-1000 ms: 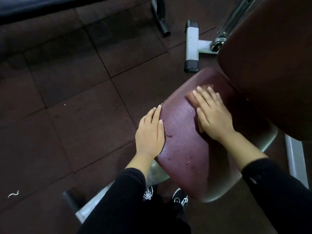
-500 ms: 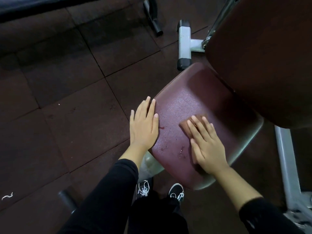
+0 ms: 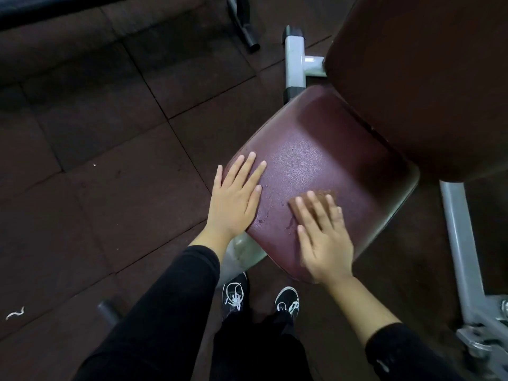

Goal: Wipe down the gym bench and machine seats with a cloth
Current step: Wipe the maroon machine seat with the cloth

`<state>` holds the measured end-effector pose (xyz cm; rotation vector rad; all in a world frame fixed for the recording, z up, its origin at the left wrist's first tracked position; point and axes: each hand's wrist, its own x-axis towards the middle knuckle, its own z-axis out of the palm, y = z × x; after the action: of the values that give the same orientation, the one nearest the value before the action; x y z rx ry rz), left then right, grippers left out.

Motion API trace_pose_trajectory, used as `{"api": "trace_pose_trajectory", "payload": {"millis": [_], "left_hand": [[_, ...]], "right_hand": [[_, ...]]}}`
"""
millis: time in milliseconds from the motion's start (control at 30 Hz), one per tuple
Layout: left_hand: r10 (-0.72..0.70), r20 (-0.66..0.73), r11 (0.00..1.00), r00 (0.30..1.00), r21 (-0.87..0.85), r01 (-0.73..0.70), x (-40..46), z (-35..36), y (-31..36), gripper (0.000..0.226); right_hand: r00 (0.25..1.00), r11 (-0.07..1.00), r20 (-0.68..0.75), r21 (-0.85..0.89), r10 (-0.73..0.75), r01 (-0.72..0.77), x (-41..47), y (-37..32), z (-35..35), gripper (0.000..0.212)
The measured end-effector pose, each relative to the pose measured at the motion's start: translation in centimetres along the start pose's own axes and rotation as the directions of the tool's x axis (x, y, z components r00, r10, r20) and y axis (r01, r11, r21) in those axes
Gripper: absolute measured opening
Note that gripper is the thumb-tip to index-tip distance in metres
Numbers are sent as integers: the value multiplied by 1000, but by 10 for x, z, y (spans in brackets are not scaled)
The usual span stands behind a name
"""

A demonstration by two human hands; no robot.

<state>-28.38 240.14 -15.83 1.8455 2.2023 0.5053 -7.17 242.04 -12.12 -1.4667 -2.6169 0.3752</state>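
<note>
The seat (image 3: 324, 160) is a dark red pad, tilted a little, with the big back pad (image 3: 426, 78) standing over its far right side. The cloth (image 3: 316, 198) lies on the near part of the seat, under the right hand (image 3: 321, 237); only a brown edge of it shows beyond the fingertips. The fingers of this hand are straight and a bit spread, pressing the cloth flat, not curled around it. The left hand (image 3: 236, 199) rests flat on the left edge of the seat, fingers also straight and holding nothing, so I think it steadies the pad.

Between the two hands I see small wet drops (image 3: 265, 213) on the leather. To my eye the wiping of this seat is in the middle, not finished.

To do this step well, the right hand should keep the whole palm on the cloth, so it does not slip out from under the fingers. The strokes should overlap and go across the drops toward the left edge, then along the near rim. The shadowed strip under the back pad is easy to miss, and it needs a pass too. The left hand may have to lift so the edge below it also gets cleaned.
</note>
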Motion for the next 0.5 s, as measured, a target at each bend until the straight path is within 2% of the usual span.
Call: {"api": "trace_pose_trajectory", "payload": {"millis": [67, 133, 200, 267, 333, 500], "left_hand": [[7, -7, 1000, 1000, -21, -7, 0, 1, -1, 49], [17, -6, 999, 1000, -29, -18, 0, 1, -3, 49], [23, -12, 999, 1000, -28, -24, 0, 0, -3, 49], [25, -15, 999, 1000, -32, -26, 0, 0, -3, 49], [21, -16, 999, 1000, -28, -21, 0, -1, -2, 49], [3, 0, 1000, 1000, -7, -3, 0, 0, 0, 49]], "right_hand": [[996, 996, 13, -18, -92, 92, -3, -20, 9, 51], [968, 969, 45, -24, -246, 247, -18, -28, 15, 53], [909, 911, 93, -38, -406, 411, -40, -18, 17, 55], [852, 850, 157, -99, -500, 517, -59, 4, 13, 58], [855, 852, 188, -122, -484, 509, -66, 25, 4, 56], [963, 965, 106, -60, -249, 256, -27, 32, -10, 48]]}}
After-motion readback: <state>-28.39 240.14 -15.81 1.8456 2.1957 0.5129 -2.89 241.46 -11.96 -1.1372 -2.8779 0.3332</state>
